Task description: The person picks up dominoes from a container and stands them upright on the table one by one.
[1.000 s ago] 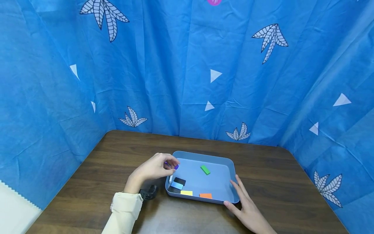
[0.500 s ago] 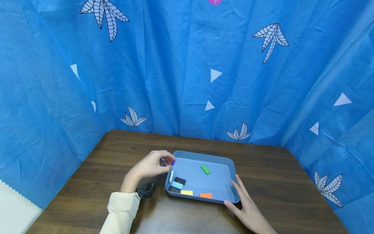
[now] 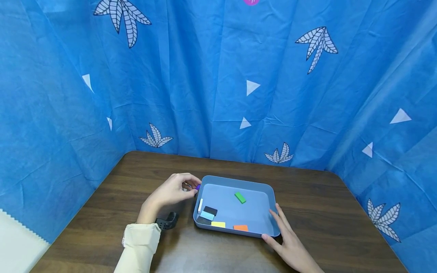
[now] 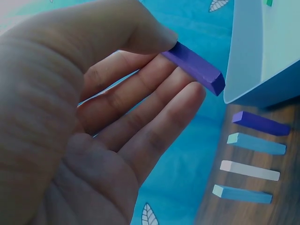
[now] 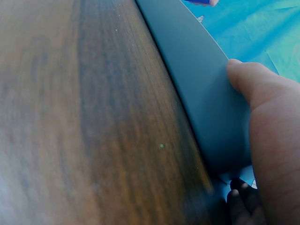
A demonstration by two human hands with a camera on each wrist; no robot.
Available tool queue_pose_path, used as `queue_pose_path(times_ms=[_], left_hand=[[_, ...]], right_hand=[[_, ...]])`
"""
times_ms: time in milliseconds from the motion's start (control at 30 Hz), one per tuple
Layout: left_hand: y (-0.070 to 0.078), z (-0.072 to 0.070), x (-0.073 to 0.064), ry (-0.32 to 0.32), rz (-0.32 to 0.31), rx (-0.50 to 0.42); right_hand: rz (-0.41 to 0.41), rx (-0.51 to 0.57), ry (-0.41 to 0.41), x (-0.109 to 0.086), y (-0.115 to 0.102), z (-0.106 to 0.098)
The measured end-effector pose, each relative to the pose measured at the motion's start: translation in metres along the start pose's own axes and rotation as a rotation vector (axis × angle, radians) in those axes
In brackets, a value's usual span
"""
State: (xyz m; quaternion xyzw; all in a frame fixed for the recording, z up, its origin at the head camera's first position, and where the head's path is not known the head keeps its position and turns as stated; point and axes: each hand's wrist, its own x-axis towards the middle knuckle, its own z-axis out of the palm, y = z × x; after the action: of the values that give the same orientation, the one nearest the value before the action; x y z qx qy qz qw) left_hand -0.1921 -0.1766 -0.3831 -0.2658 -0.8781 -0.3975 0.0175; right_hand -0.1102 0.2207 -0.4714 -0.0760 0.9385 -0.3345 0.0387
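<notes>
My left hand pinches a small purple block between thumb and fingertips, just outside the left wall of a blue-grey tray. Beside that tray, the left wrist view shows a row on the tabletop: another purple block, a light blue block, a white block and a second light blue block. In the head view the left hand mostly hides this row. My right hand rests at the tray's front right corner, thumb against the front wall, fairly straight fingers along the right rim.
Inside the tray, a green block lies toward the back. Along its left and front walls are a white block, a black block, a light blue block, a yellow block and an orange block. Blue curtains surround the wooden table.
My left hand has moved left with the purple block, from over the tray's left side to just outside its wall. The right hand and the tray have stayed put.
</notes>
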Motion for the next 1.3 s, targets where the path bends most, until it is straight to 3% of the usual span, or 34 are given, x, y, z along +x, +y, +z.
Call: queue_pose_path(times_ms=[867, 1300], left_hand=[[-0.013, -0.017, -0.007, 0.147, -0.021, -0.079], [-0.021, -0.024, -0.008, 0.279, -0.029, -0.102]], right_hand=[[-0.019, 0.001, 0.015, 0.001, 0.000, 0.001], [-0.032, -0.012, 0.033, 0.000, -0.002, 0.001]])
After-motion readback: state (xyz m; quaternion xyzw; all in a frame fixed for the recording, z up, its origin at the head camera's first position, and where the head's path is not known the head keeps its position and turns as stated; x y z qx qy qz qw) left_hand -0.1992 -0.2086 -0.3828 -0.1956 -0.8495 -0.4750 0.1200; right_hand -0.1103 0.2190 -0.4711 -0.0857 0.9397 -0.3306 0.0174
